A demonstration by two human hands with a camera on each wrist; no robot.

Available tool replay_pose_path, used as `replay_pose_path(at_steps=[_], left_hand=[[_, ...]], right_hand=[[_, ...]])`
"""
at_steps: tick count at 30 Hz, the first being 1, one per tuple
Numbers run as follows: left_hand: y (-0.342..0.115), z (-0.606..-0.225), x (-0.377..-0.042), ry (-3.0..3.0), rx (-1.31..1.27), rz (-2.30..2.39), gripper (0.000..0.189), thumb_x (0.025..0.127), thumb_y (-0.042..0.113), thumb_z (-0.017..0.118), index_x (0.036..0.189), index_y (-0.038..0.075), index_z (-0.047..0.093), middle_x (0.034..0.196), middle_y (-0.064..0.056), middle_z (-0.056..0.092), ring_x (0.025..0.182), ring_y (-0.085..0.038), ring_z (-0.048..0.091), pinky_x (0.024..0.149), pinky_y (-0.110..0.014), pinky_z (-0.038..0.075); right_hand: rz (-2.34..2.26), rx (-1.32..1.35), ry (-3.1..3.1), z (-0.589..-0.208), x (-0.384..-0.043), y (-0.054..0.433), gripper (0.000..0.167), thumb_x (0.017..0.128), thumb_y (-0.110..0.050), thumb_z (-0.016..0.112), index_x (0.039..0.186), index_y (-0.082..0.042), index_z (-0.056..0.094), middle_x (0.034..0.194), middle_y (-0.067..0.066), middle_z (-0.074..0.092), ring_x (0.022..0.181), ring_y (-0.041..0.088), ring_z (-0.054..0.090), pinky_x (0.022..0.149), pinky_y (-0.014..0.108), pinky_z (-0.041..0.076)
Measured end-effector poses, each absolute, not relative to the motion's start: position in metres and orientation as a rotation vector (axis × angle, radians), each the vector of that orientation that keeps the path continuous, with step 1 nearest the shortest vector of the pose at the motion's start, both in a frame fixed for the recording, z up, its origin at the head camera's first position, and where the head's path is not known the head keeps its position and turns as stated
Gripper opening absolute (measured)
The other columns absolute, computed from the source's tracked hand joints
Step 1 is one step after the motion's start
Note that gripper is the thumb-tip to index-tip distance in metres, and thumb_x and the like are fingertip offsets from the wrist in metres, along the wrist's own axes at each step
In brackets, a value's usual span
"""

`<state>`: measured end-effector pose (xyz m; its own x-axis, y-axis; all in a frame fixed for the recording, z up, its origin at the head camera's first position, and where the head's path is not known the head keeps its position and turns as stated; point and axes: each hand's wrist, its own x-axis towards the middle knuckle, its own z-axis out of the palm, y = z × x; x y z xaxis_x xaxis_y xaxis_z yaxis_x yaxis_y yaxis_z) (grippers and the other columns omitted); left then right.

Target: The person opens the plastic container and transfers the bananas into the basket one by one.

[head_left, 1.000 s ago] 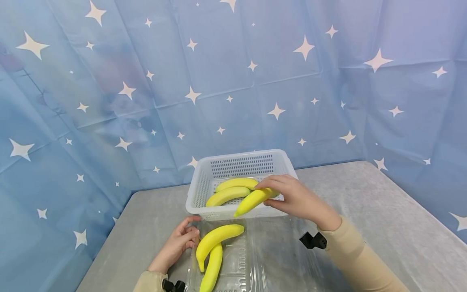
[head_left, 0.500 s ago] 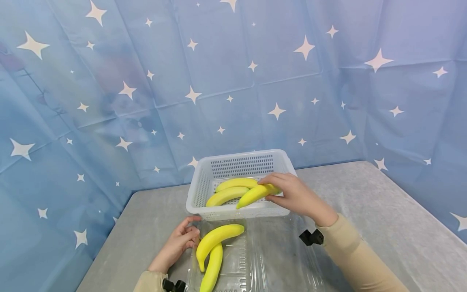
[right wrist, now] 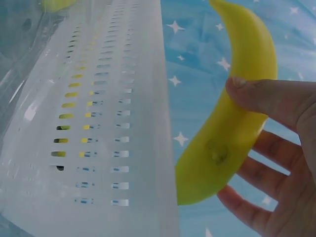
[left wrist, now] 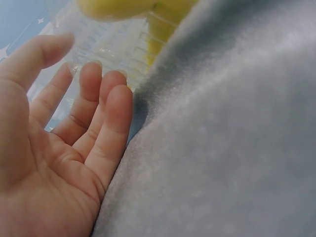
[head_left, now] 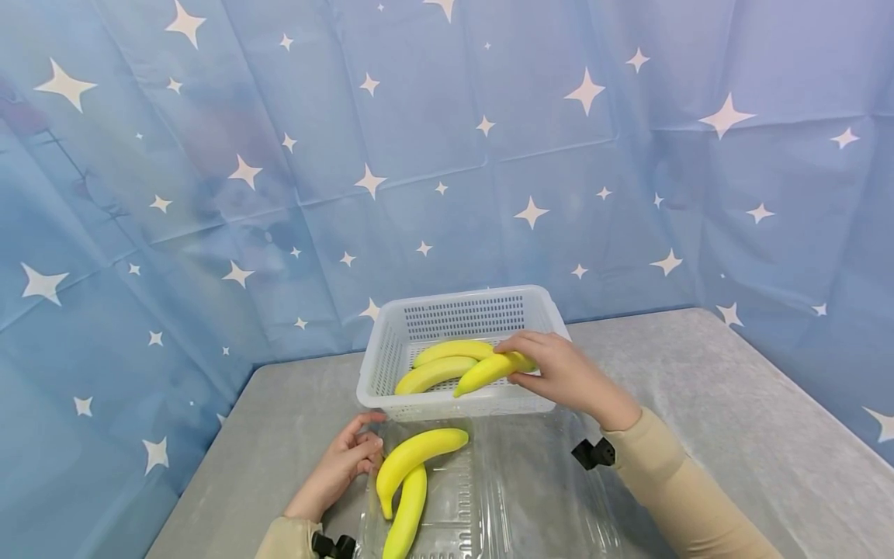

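Observation:
In the head view my right hand (head_left: 559, 371) grips a yellow banana (head_left: 489, 373) above the near rim of the white slotted basket (head_left: 373, 361). The right wrist view shows the thumb and fingers around this banana (right wrist: 232, 118), held clear of the rim. Two more bananas (head_left: 436, 374) lie inside the basket. Nearer, a clear plastic clamshell box (head_left: 447, 505) lies spread open with two bananas (head_left: 419, 458) in its left half, one crossing the other. My left hand (head_left: 340, 463) rests at that half's left edge, its fingers (left wrist: 111, 123) loosely bent against the plastic.
A grey cloth-like surface (head_left: 670, 373) covers the table. Behind it hangs a blue curtain (head_left: 447, 155) with white stars. The box's clear right half (head_left: 541, 481) lies below my right forearm, close to the basket's near wall.
My right hand has lifted the banana slightly back and to the right, with its tip now over the basket's near rim. The left hand and the other bananas have stayed put.

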<state>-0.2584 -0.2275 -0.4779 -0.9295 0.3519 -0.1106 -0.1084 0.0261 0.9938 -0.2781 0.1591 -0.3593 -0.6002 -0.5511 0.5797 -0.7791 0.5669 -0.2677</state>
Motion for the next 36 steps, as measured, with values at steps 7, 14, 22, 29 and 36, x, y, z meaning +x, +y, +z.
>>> replay_pose_path(at_steps=[7,14,22,29,36], left_hand=[[-0.227,-0.477,-0.258,1.986,0.245,1.971,0.046,0.098,0.012,0.056,0.139,0.001,0.037,0.076,-0.003,0.054,0.062,-0.012,0.053,0.060,-0.026,0.051],[-0.226,-0.476,-0.259,1.986,0.245,1.981,0.045,0.098,0.011,0.056,0.138,0.002,0.038,0.076,-0.003,0.055,0.062,-0.012,0.054,0.060,-0.025,0.051],[-0.227,-0.478,-0.260,1.989,0.234,1.966,0.046,0.098,0.013,0.057,0.138,0.002,0.037,0.077,-0.004,0.055,0.063,-0.013,0.054,0.060,-0.026,0.051],[-0.227,-0.478,-0.259,1.997,0.236,1.963,0.046,0.098,0.013,0.057,0.138,0.002,0.037,0.077,-0.003,0.055,0.063,-0.013,0.054,0.060,-0.026,0.051],[-0.226,-0.477,-0.259,2.019,0.236,1.963,0.048,0.097,0.014,0.058,0.138,0.002,0.037,0.078,-0.002,0.056,0.064,-0.011,0.054,0.060,-0.026,0.051]], right_hand=[[0.703,1.051,-2.381,-0.361,-0.280,0.159,0.045,0.074,-0.008,0.084,0.115,-0.010,0.066,0.111,0.000,0.067,0.100,0.020,0.062,0.084,0.037,0.051],[0.692,1.048,-2.371,-0.366,-0.284,0.160,0.044,0.074,-0.009,0.084,0.114,-0.011,0.067,0.110,0.000,0.067,0.098,0.020,0.062,0.082,0.038,0.051],[0.665,1.026,-2.404,-0.373,-0.289,0.160,0.043,0.076,-0.011,0.083,0.116,-0.012,0.066,0.112,0.000,0.066,0.100,0.020,0.063,0.083,0.037,0.051],[0.659,0.985,-2.437,-0.377,-0.290,0.159,0.043,0.077,-0.012,0.082,0.117,-0.013,0.066,0.114,0.001,0.066,0.101,0.021,0.063,0.084,0.038,0.051],[0.643,0.951,-2.434,-0.380,-0.291,0.159,0.043,0.078,-0.013,0.082,0.118,-0.012,0.066,0.115,0.003,0.066,0.100,0.022,0.063,0.084,0.040,0.051]])
